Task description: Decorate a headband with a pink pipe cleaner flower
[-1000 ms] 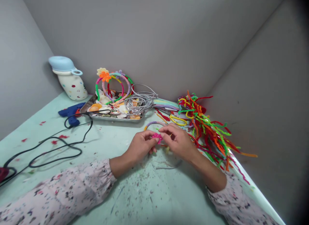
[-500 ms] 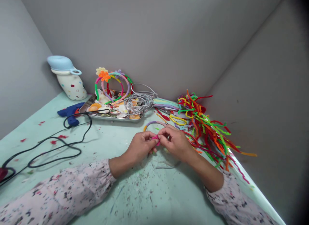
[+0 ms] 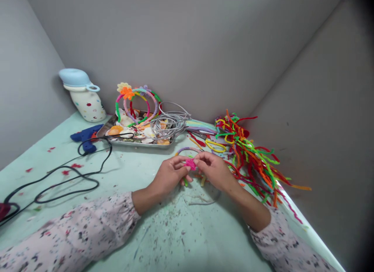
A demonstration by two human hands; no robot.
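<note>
Between my two hands is a small pink fuzzy flower (image 3: pixel 191 164) of pipe cleaner. My left hand (image 3: pixel 171 172) pinches its left side with thumb and fingers. On its right edge, the thumb and forefinger of my right hand (image 3: pixel 214 170) are closed. Just behind my hands lies a hoop wrapped in purple and yellow pipe cleaner (image 3: pixel 187 149), partly hidden by them. Short green and yellow ends show below my fingers. A bent grey wire (image 3: pixel 203 203) rests on the table nearer to me.
A metal tray (image 3: pixel 140 144) holds shells, finished flower hoops (image 3: pixel 137 104) and coiled grey wire (image 3: pixel 172 122). Left of it are a blue glue gun (image 3: pixel 84 136), its black cord (image 3: pixel 97 178) and a blue-lidded bottle (image 3: pixel 86 102). Yellow-handled scissors (image 3: pixel 215 145) and tangled pipe cleaners (image 3: pixel 254 159) lie right.
My fingers have spread slightly apart, and the pink flower now shows more fully between them. My hands otherwise keep nearly the same place.
</note>
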